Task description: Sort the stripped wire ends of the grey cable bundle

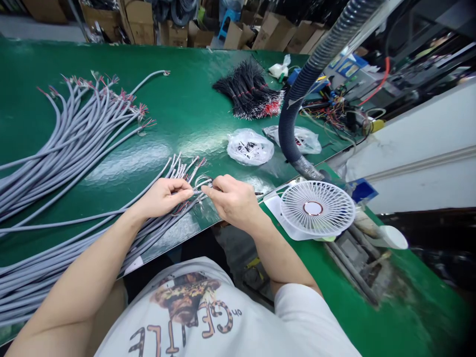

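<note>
My left hand (163,197) pinches a grey cable near its stripped end, thumb and forefinger pressed together. Close beside it, my right hand (234,201) has its fingers closed at the same cable end (198,191), where thin wires come out. Which strand the right fingertips grip is too small to tell. Under and around the left hand lies a bundle of grey cables (92,263), running off to the left, with stripped ends (182,167) just beyond the hands. A second pile of grey cables (85,119) lies farther back at the left, its coloured wire ends fanned out.
Bundles of black wires (247,89) lie at the back of the green table (178,99). Nearer are a plastic bag of small parts (250,147) and another clear bag (301,140). A ribbed hose (292,114) comes down at the right, beside a white fan (318,208). Cardboard boxes (275,30) stand behind.
</note>
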{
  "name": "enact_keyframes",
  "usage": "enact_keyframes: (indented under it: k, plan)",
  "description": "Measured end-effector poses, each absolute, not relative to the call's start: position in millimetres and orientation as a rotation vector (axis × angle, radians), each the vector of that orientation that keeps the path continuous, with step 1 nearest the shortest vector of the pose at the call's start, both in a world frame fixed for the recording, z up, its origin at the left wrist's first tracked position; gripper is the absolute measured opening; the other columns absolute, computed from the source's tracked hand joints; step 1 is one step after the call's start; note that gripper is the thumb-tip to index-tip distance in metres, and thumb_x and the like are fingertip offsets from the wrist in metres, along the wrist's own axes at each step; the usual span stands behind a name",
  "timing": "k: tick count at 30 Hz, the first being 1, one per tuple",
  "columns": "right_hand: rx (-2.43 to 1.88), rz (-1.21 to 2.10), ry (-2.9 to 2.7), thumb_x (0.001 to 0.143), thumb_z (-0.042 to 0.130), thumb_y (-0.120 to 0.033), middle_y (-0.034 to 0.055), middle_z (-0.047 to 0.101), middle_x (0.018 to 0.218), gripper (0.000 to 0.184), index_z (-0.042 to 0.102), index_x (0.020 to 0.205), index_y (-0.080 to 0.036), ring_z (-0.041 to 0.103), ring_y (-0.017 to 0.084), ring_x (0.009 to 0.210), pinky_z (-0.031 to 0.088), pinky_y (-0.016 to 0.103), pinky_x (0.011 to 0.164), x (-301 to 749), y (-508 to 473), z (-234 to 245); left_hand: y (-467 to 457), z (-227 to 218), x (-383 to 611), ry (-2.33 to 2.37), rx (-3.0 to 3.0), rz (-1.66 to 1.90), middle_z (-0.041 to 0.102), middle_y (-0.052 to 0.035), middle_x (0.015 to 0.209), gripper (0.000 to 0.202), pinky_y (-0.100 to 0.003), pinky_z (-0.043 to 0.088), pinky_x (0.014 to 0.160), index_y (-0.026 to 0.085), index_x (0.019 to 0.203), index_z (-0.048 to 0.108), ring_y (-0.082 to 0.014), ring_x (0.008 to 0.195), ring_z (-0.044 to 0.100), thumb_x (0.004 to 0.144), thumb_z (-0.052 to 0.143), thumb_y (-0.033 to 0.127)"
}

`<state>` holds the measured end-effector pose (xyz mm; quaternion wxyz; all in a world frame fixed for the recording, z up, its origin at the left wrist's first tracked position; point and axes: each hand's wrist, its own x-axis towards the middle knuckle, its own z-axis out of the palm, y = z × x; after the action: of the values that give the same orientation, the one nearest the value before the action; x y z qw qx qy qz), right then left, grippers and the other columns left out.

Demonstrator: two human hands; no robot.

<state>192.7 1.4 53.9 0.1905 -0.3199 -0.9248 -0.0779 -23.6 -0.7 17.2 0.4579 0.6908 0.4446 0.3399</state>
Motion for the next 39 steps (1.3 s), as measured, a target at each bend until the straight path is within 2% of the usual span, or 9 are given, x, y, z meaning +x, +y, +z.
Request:
enact_keyframes:
  k: [6, 15, 26, 39]
  plan:
    - [-0.810, -0.211, -2.594, 0.093, 0.042, -0.014, 0.0044, 0.055, 0.076, 0.027, 0.068, 0.096, -0.020, 0.043, 0.015, 0.069, 0.030, 0.028, 0.057, 194.3, 5.2, 51.9, -1.2, 18.2, -24.1, 1.082, 1.689, 0.815, 0.052, 0.0009, 0.058, 0.030, -0.021, 0.034, 0.052, 0.012, 0.073, 0.065, -0.0093, 0.053, 0.041, 0.083, 0.056, 0.039]
    - [-0.730, -0.045, -2.520, 0.092, 0.044, -0.015, 0.0045, 0.059, 0.079, 0.028, 0.068, 0.104, -0.022, 0.050, 0.015, 0.073, 0.038, 0.026, 0.061, 196.2, 11.0, 38.4, -0.8, 20.0, -25.3, 1.047, 1.640, 0.801, 0.048, 0.0014, 0.057, 0.032, -0.021, 0.033, 0.052, 0.012, 0.074, 0.064, -0.0093, 0.053, 0.040, 0.082, 0.056, 0.041]
    - [-0.742, -0.219, -2.512, 0.092, 0.046, -0.013, 0.0035, 0.058, 0.075, 0.024, 0.069, 0.098, -0.018, 0.048, 0.013, 0.069, 0.034, 0.026, 0.057, 196.1, 8.6, 46.6, -1.4, 20.9, -25.4, 1.057, 1.636, 0.771, 0.048, 0.0018, 0.059, 0.032, -0.021, 0.034, 0.053, 0.011, 0.075, 0.063, -0.0089, 0.055, 0.040, 0.083, 0.054, 0.040]
    - [-0.648, -0.063, -2.455, 0.090, 0.049, -0.013, 0.0034, 0.059, 0.078, 0.024, 0.069, 0.100, -0.021, 0.051, 0.012, 0.070, 0.039, 0.024, 0.059, 199.9, 17.3, 32.2, -0.2, 18.8, -26.9, 1.039, 1.616, 0.767, 0.046, 0.0022, 0.058, 0.034, -0.021, 0.032, 0.052, 0.011, 0.076, 0.064, -0.0089, 0.054, 0.038, 0.083, 0.056, 0.044]
